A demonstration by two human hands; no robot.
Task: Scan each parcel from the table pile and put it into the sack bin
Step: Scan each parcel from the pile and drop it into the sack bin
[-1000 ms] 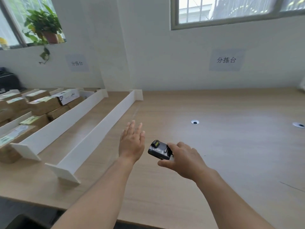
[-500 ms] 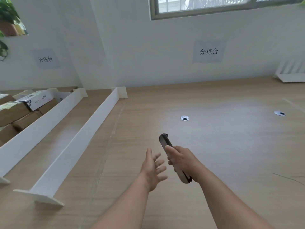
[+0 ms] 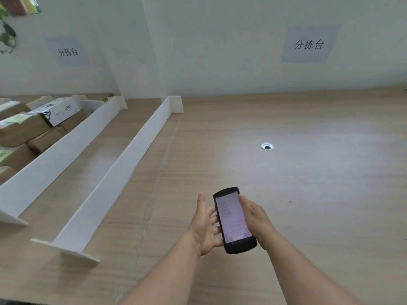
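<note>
Far left edge of the table [image 3: 319,194]: the parcels [image 3: 26,130] sit in a stack, brown cartons with pale labels. One white printed box [image 3: 58,111] lies tilted on top of them. The stack is well apart from your hands.

Just right of the stack, a long white divider [image 3: 63,148] runs from the back wall toward the near edge. A second white divider [image 3: 123,168] lies parallel to it further right, with a bare strip of table between them.

Near edge, about the middle: your left hand [image 3: 204,225] is turned palm inward, thumb up, fingers loosely spread and not clenched. Its fingertips reach under the left side of the scanner [image 3: 234,220]; cannot tell whether they bear on it.

The scanner is a dark handheld unit, screen lit and facing up, held above the table.

Your right hand [image 3: 255,219] grasps the scanner along its right side, thumb lying on the upper right of the screen.

Right of centre, toward the back edge: a round metal grommet [image 3: 267,146] set in the table top.

On the wall, a paper sign [image 3: 308,44] hangs above the grommet.
</note>
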